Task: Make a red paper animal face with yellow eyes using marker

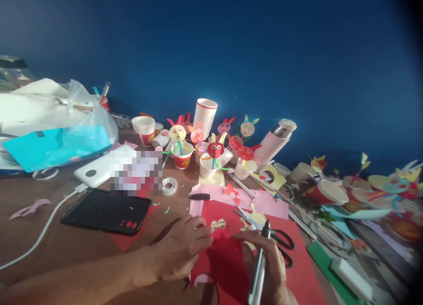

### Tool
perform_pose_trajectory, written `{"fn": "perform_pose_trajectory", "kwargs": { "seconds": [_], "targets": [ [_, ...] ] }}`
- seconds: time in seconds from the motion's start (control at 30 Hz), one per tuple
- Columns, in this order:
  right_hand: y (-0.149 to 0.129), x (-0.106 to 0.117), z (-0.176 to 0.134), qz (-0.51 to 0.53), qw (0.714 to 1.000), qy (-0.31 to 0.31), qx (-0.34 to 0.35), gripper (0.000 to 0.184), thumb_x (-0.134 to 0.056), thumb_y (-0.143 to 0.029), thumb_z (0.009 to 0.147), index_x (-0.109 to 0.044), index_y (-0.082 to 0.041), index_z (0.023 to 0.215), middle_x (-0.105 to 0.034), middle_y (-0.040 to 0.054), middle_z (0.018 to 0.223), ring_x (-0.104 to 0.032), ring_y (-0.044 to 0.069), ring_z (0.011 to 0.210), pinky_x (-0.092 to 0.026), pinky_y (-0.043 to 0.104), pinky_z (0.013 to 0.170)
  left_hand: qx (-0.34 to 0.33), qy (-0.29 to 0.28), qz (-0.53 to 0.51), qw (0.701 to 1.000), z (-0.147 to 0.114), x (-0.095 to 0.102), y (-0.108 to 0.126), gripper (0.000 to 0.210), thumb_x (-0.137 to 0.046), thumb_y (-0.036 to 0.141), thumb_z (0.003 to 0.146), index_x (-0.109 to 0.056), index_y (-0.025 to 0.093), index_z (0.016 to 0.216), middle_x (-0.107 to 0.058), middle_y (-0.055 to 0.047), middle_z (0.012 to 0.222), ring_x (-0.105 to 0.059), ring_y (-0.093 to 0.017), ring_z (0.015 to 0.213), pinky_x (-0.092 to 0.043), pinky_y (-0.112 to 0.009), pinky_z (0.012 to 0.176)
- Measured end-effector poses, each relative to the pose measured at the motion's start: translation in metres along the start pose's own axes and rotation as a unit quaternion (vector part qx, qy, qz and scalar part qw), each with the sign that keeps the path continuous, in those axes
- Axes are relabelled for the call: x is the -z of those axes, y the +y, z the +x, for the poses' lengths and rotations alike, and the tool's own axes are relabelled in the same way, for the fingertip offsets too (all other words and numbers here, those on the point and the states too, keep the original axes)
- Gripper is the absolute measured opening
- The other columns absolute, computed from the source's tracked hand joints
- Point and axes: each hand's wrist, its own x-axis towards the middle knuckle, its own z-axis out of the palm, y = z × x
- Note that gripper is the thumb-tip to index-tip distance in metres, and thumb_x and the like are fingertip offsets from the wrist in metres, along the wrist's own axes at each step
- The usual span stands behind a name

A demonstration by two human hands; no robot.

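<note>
At the front, a red paper face (219,235) with two pale drawn paper eyes (218,225) lies over a red sheet (299,256); its outline partly blends into the sheet. My left hand (183,243) has its fingers curled and closed on the face's left edge. On the other side, my right hand (272,261) grips a silver and black marker pen (259,270), black end upward. Its index finger stretches toward the face. Scissors (280,243) with black handles lie behind that hand, partly covered. A black pen cap (200,196) rests on pink paper (269,202).
Paper cups with paper-face figures (209,166) stand behind, beside a pink flask (272,142). On the left are a black phone case (107,210), a white power bank (104,166) with its cable and a tape roll (169,186). More cups and scraps crowd the right.
</note>
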Motion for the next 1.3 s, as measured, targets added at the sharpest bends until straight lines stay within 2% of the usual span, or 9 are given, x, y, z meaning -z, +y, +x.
{"fn": "perform_pose_trajectory", "kwargs": {
  "seconds": [0.1,0.23,0.4,0.57,0.67,0.77,0.93,1.13,1.3],
  "targets": [
    [0.002,0.001,0.002,-0.021,1.0,0.002,-0.021,0.023,-0.058,-0.008,0.086,-0.058,-0.023,0.104,-0.072,0.0021,0.087,-0.069,0.019,0.08,-0.053,0.033,0.075,0.007,-0.002,0.0,1.0,0.0,-0.003,-0.001,0.035,-0.057,0.006,0.076,-0.057,0.02,0.108,-0.061,-0.007,0.113,-0.048,-0.024,0.103,-0.039,-0.038,0.092],
    [0.004,0.003,0.005,-0.046,0.996,-0.076,-0.021,0.017,-0.053,-0.012,0.089,-0.056,-0.023,0.101,-0.073,0.0023,0.088,-0.069,0.018,0.076,-0.051,0.03,0.071,0.006,-0.014,-0.013,1.0,0.001,-0.001,-0.004,0.03,-0.052,0.006,0.079,-0.059,0.02,0.104,-0.061,-0.005,0.117,-0.047,-0.024,0.104,-0.037,-0.038,0.094],
    [-0.001,0.003,0.015,-0.044,0.99,-0.129,0.043,0.021,-0.048,-0.007,0.086,-0.053,-0.021,0.1,-0.073,0.0056,0.091,-0.066,0.019,0.077,-0.046,0.032,0.072,-0.008,0.006,-0.033,0.999,0.003,-0.002,-0.012,0.022,-0.051,0.006,0.08,-0.06,0.019,0.096,-0.064,-0.005,0.109,-0.05,-0.024,0.099,-0.039,-0.038,0.09],
    [-0.008,-0.005,0.019,-0.075,0.979,-0.163,0.102,0.028,-0.042,-0.003,0.085,-0.057,-0.02,0.1,-0.072,0.0056,0.092,-0.062,0.019,0.073,-0.039,0.035,0.077,-0.012,0.057,-0.088,0.994,0.003,-0.003,-0.019,0.031,-0.047,0.003,0.079,-0.061,0.018,0.103,-0.063,-0.007,0.108,-0.052,-0.023,0.099,-0.041,-0.036,0.089],
    [-0.01,-0.011,0.017,-0.109,0.975,-0.158,0.108,0.029,-0.039,-0.002,0.087,-0.059,-0.019,0.098,-0.069,0.0032,0.08,-0.056,0.017,0.063,-0.036,0.034,0.074,0.047,0.078,-0.143,0.986,0.002,-0.002,-0.02,0.031,-0.041,0.004,0.083,-0.062,0.016,0.102,-0.063,-0.008,0.102,-0.057,-0.02,0.093,-0.045,-0.03,0.083],
    [-0.011,-0.017,0.012,-0.118,0.975,-0.154,0.105,0.024,-0.043,-0.006,0.088,-0.059,-0.018,0.099,-0.066,0.002,0.072,-0.054,0.019,0.063,-0.035,0.035,0.076,0.159,0.084,-0.182,0.967,0.003,0.001,-0.02,0.029,-0.039,0.011,0.088,-0.064,0.017,0.101,-0.066,-0.007,0.095,-0.062,-0.018,0.084,-0.046,-0.026,0.077],
    [-0.012,-0.023,0.009,-0.079,0.98,-0.157,0.091,0.023,-0.055,-0.009,0.086,-0.059,-0.019,0.106,-0.071,0.0039,0.089,-0.06,0.02,0.075,-0.035,0.036,0.082,0.339,0.003,-0.228,0.913,0.01,0.014,-0.018,0.028,-0.047,0.029,0.089,-0.068,0.017,0.103,-0.068,-0.001,0.076,-0.06,-0.016,0.063,-0.042,-0.023,0.06],
    [-0.014,-0.025,0.01,-0.052,0.979,-0.162,0.113,0.035,-0.045,-0.001,0.083,-0.058,-0.019,0.11,-0.07,0.0026,0.082,-0.059,0.02,0.071,-0.036,0.038,0.083,0.4,-0.038,-0.257,0.879,0.017,0.024,-0.021,0.033,-0.048,0.027,0.085,-0.067,0.015,0.109,-0.068,-0.001,0.069,-0.052,-0.011,0.041,-0.037,-0.02,0.044],
    [-0.022,-0.024,0.011,-0.016,0.976,-0.184,0.117,0.041,-0.049,0.0,0.076,-0.055,-0.018,0.112,-0.07,0.0077,0.094,-0.06,0.022,0.077,-0.041,0.039,0.081,0.422,-0.069,-0.294,0.855,0.016,0.023,-0.027,0.039,-0.049,0.027,0.078,-0.066,0.019,0.112,-0.066,0.002,0.063,-0.053,-0.012,0.037,-0.036,-0.018,0.035]
  ]
}}
